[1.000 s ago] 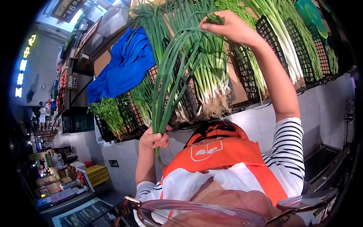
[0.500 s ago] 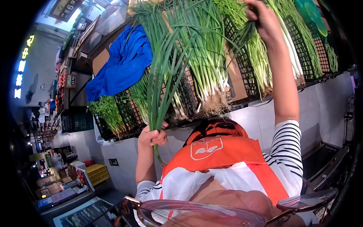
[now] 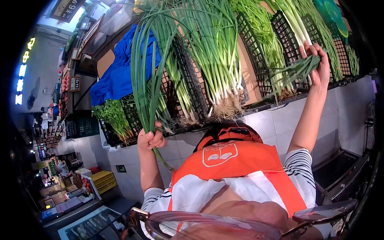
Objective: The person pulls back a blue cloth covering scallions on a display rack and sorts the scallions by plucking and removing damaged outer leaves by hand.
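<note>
My left hand (image 3: 152, 139) is closed around the lower part of a long green onion (image 3: 145, 94); its leaves rise over the blue cloth (image 3: 127, 66) and its root end sticks out below my fist. On the other side, my right hand (image 3: 318, 68) grips a small bundle of dark green onion leaves (image 3: 300, 69), whose tips point left over the celery-like greens (image 3: 269, 52). Between my hands, a thick bunch of green onions (image 3: 220, 68) lies in the display with roots toward me. Thick white leek stalks (image 3: 298, 26) lie behind my right hand.
Black plastic crate dividers (image 3: 256, 60) separate the vegetables. Leafy herbs (image 3: 114, 120) are at the left end, and a green mesh bag (image 3: 330, 16) is at the far right. A yellow crate (image 3: 103, 182) stands on the left. My orange apron (image 3: 228, 160) is near the display's front edge.
My right hand has come down and outward toward me, carrying the leaf bundle away from the back of the display. My left hand has shifted slightly left with the green onion.
</note>
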The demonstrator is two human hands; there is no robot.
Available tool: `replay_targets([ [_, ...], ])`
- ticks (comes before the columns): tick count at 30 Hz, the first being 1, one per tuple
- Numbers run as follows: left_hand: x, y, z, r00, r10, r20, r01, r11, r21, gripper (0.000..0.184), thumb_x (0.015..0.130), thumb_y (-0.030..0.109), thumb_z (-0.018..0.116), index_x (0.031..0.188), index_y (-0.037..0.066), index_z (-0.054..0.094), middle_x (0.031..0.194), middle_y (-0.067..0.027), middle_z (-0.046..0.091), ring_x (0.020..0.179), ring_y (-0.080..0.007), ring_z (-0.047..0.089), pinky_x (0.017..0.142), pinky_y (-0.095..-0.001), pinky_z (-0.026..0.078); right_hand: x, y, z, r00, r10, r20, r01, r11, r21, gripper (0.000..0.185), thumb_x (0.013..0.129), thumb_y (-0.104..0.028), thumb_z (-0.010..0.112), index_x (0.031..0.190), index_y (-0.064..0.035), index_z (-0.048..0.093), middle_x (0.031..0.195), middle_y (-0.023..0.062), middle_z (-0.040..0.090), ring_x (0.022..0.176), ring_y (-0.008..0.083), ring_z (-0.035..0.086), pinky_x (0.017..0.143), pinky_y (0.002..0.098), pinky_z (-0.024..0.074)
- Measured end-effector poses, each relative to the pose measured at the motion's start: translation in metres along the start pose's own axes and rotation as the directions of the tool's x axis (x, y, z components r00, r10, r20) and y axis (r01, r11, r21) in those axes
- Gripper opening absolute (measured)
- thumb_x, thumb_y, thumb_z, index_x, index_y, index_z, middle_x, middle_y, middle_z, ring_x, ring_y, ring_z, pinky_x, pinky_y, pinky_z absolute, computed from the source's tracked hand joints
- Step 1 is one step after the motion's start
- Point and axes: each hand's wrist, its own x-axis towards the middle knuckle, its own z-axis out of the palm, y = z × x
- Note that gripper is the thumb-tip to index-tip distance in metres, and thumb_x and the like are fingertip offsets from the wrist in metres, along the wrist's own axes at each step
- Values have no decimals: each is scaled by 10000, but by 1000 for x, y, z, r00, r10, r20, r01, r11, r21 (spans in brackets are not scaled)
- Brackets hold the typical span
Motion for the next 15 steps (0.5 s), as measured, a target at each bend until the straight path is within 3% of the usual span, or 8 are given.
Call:
replay_targets([
  [1, 1, 1, 0, 1000, 4, 4, -4, 1000, 4, 401, 912, 160, 426, 1262, -6, 324, 507, 41, 311, 339, -35, 298, 405, -247, 251, -6, -1, -2, 1000, 26, 17, -26, 999, 26, 101, 895, -109, 424, 838, -27, 440, 729, 52, 452, 909, 213, 503, 857, 366, 427],
  [2, 2, 2, 0, 1000, 9, 7, -9, 1000, 7, 403, 912, 161, 426, 1263, -8, 323, 506, 42, 310, 339, -34, 297, 403, -247, 250, -11, 0, -3, 997, -5, 82, 8, 999, -43, 86, 905, -91, 413, 866, -17, 433, 677, 22, 401, 717, 145, 476, 694, 281, 417],
  [5, 5, 4, 0, 1000, 18, 9, -18, 999, 27, 407, 914, 162, 424, 1268, -7, 319, 505, 42, 312, 338, -34, 300, 400, -246, 252, -20, 0, -9, 992, 35, 118, -50, 991, 125, 83, 917, -76, 391, 886, -11, 433, 641, -4, 340, 563, 94, 370, 578, 241, 337],
  [6, 6, 4, 0, 1000, 20, 8, -20, 999, 35, 407, 915, 162, 423, 1270, -6, 317, 505, 42, 314, 338, -34, 301, 400, -246, 253, -23, 2, -8, 995, 15, 95, -25, 993, 112, 87, 918, -62, 388, 921, 0, 448, 621, -16, 303, 511, 67, 318, 553, 224, 321],
  [9, 7, 5, 0, 1000, 8, 22, -9, 1000, 25, 407, 916, 158, 420, 1274, -2, 315, 504, 39, 319, 338, -37, 309, 399, -246, 257, -25, 10, -3, 991, 38, 128, -42, 999, 27, 115, 918, -74, 405, 959, 14, 466, 612, -21, 302, 503, 54, 311, 528, 200, 306],
  [12, 8, 4, 1, 1000, -1, 28, 1, 1000, 14, 405, 915, 155, 419, 1275, 0, 315, 502, 37, 322, 338, -39, 317, 398, -247, 257, -17, 34, 18, 999, 22, 32, -12, 959, -282, 308, 890, -165, 510, 1099, 62, 515, 574, -66, 278, 474, 20, 272, 465, 174, 252],
  [15, 9, 4, -1, 999, -11, 36, 11, 1000, 11, 403, 916, 153, 417, 1275, 0, 315, 501, 36, 322, 339, -40, 319, 397, -247, 256, 3, 57, 53, 993, 19, 115, 64, 734, -676, 447, 849, -252, 579, 1161, 58, 500, 555, -93, 280, 470, 20, 269, 456, 170, 220],
])
